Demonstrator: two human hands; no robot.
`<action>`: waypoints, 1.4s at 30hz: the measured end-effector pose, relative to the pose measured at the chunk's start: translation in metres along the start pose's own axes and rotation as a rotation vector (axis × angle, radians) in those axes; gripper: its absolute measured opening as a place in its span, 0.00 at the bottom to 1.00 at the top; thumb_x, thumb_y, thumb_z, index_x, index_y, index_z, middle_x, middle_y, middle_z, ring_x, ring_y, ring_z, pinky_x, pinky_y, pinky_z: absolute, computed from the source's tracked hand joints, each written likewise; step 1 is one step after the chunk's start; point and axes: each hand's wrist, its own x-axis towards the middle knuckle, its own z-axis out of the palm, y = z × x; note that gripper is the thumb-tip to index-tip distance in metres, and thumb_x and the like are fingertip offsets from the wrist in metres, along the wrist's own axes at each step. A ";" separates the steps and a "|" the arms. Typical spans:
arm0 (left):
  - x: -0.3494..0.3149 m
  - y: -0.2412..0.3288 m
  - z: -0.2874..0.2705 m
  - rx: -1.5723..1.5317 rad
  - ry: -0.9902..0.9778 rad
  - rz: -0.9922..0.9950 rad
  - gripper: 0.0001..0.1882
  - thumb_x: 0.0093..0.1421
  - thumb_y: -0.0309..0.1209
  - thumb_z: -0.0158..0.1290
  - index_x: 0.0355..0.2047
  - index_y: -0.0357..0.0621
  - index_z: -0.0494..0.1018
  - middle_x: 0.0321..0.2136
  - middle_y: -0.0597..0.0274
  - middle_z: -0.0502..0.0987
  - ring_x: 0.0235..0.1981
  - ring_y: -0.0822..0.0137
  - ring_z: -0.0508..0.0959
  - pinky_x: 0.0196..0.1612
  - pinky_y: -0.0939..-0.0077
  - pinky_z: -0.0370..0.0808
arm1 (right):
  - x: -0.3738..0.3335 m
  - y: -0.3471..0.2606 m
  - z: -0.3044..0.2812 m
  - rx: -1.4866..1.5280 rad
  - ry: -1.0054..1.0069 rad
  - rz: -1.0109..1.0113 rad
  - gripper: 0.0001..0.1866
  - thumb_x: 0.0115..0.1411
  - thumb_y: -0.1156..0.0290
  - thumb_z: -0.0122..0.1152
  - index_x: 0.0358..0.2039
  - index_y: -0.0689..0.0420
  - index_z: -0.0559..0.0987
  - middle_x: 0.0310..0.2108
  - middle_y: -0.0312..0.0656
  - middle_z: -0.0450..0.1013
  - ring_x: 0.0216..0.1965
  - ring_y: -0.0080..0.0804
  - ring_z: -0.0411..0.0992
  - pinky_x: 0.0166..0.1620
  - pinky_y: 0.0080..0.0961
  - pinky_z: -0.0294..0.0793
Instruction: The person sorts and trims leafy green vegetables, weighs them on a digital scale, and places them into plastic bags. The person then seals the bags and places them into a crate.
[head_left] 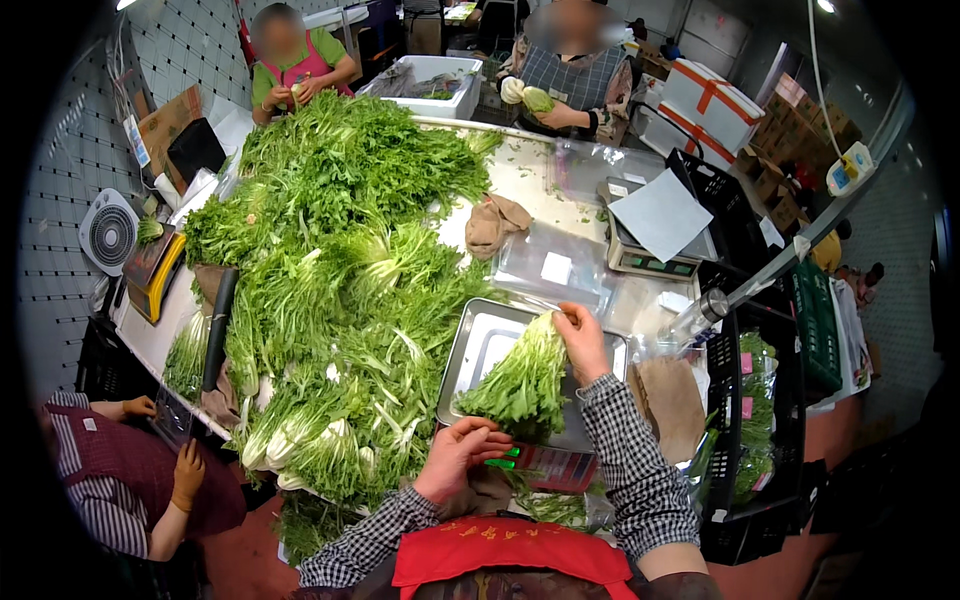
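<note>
A bunch of frilly leafy greens (522, 382), pale at the stem end and darker at the leaf tips, is held slantwise over a shallow metal tray (452, 385). My right hand (583, 345) pinches its pale upper end between thumb and fingers. At the lower left, the fingers of my left hand (462, 462) close on the dark leaf tips. The tray rests on a scale (545, 468) whose green display partly shows under the leaves. Left of the tray, a large heap of the same greens (340, 270) covers much of the table.
Clear plastic bags (550, 260) and a brown cloth (495, 225) lie beyond the tray. A second scale (650, 262) carries a grey sheet. Black crates (755, 420) stand at the right. Co-workers are across the table, and one in a striped sleeve (105, 510) is at the left.
</note>
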 end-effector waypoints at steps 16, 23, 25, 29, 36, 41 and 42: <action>-0.036 0.002 -0.062 -0.079 0.224 0.181 0.10 0.69 0.29 0.45 0.41 0.35 0.72 0.30 0.55 0.80 0.30 0.66 0.81 0.36 0.74 0.81 | -0.014 0.002 -0.014 -0.098 0.010 -0.121 0.24 0.66 0.59 0.57 0.55 0.65 0.71 0.47 0.46 0.74 0.44 0.29 0.72 0.49 0.25 0.72; -0.040 0.001 -0.068 -0.068 0.245 0.194 0.09 0.69 0.29 0.46 0.40 0.37 0.73 0.29 0.58 0.80 0.29 0.69 0.81 0.35 0.77 0.79 | -0.016 0.003 -0.011 -0.141 0.017 -0.111 0.24 0.66 0.58 0.57 0.53 0.65 0.72 0.47 0.47 0.75 0.47 0.31 0.73 0.52 0.26 0.70; -0.040 0.000 -0.069 -0.051 0.250 0.199 0.09 0.69 0.29 0.46 0.40 0.37 0.73 0.29 0.59 0.80 0.29 0.70 0.80 0.35 0.77 0.79 | -0.016 0.002 -0.009 -0.136 0.028 -0.110 0.24 0.66 0.58 0.57 0.53 0.66 0.72 0.47 0.47 0.75 0.47 0.31 0.73 0.52 0.26 0.70; -0.037 -0.005 -0.074 -0.035 0.246 0.196 0.09 0.69 0.29 0.46 0.40 0.35 0.73 0.29 0.57 0.80 0.29 0.68 0.81 0.34 0.76 0.80 | -0.012 0.006 -0.011 -0.121 0.011 -0.082 0.25 0.66 0.58 0.58 0.53 0.67 0.72 0.48 0.47 0.74 0.48 0.32 0.72 0.53 0.26 0.69; -0.036 -0.005 -0.073 -0.037 0.261 0.170 0.09 0.69 0.29 0.46 0.40 0.36 0.73 0.28 0.57 0.80 0.29 0.68 0.81 0.34 0.76 0.80 | -0.011 0.010 -0.014 0.033 -0.034 0.006 0.25 0.66 0.61 0.58 0.55 0.66 0.69 0.46 0.45 0.73 0.47 0.29 0.71 0.51 0.23 0.69; -0.034 -0.006 -0.075 -0.003 0.268 0.168 0.09 0.68 0.29 0.46 0.40 0.36 0.73 0.28 0.58 0.80 0.28 0.69 0.81 0.34 0.76 0.79 | -0.015 -0.002 -0.013 0.098 -0.071 0.104 0.26 0.65 0.63 0.58 0.57 0.66 0.67 0.46 0.45 0.72 0.44 0.27 0.70 0.49 0.22 0.69; -0.034 -0.007 -0.075 0.019 0.273 0.166 0.09 0.68 0.29 0.46 0.40 0.36 0.73 0.28 0.58 0.80 0.28 0.69 0.80 0.34 0.76 0.79 | -0.016 -0.003 -0.013 0.080 -0.075 0.116 0.26 0.65 0.64 0.59 0.57 0.66 0.66 0.46 0.45 0.72 0.44 0.27 0.70 0.48 0.22 0.69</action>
